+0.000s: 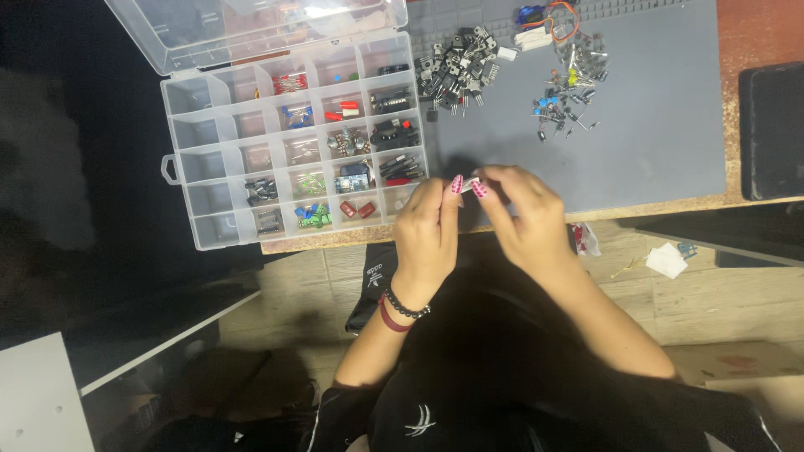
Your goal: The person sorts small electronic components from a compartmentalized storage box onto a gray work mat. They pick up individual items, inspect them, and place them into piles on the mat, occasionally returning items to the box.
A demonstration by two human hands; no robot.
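Grey mat (653,142) is our landmark: at its near edge our left hand (427,230) and right hand (523,213) meet, fingertips pinching one small pale part (469,182) between them. Left of the mat, the clear organizer box (209,138) already holds many sorted pieces; two loose component piles (511,71) at the mat's far edge remain unsorted.

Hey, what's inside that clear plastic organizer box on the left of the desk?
The organizer box holds small electronic parts in its right and middle compartments; most left ones look empty. The left hand covers part of its lower right corner.
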